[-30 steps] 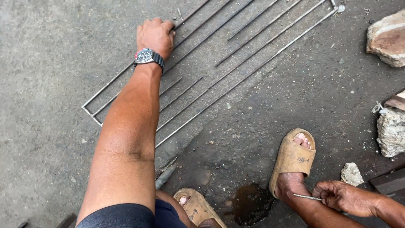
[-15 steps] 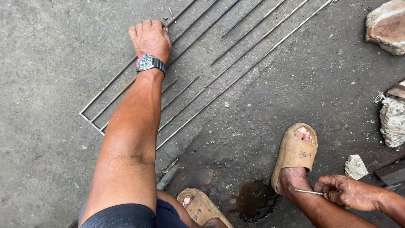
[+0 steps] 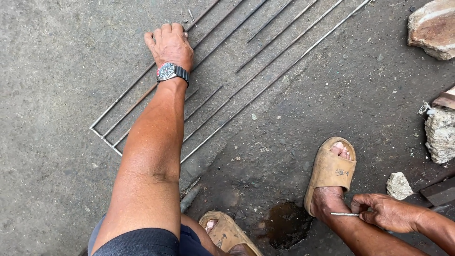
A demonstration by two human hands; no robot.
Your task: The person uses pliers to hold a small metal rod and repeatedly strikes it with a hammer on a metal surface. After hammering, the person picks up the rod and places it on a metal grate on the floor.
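Note:
My left hand (image 3: 169, 45), with a black wristwatch (image 3: 170, 72) on the wrist, presses palm down on a frame of thin steel rods (image 3: 246, 61) lying flat on the concrete ground. The rods run diagonally from lower left to upper right, joined by a short cross rod at the lower left end. My right hand (image 3: 386, 212) rests low at the right by my ankle and pinches a short thin metal rod piece (image 3: 345, 214). My feet wear tan slide sandals (image 3: 330, 170).
Rough stones lie at the right: a large one (image 3: 433, 28) at top, another (image 3: 440, 135) at the edge, a small one (image 3: 399, 185) near my foot. A dark wet patch (image 3: 283, 225) stains the ground between my feet. A dark metal tool tip (image 3: 189, 198) lies by my knee.
The view has shifted a little, so my left hand and the rods sit slightly lower and further left. My left hand stays pressed on the rods; my right hand keeps hold of the short rod piece.

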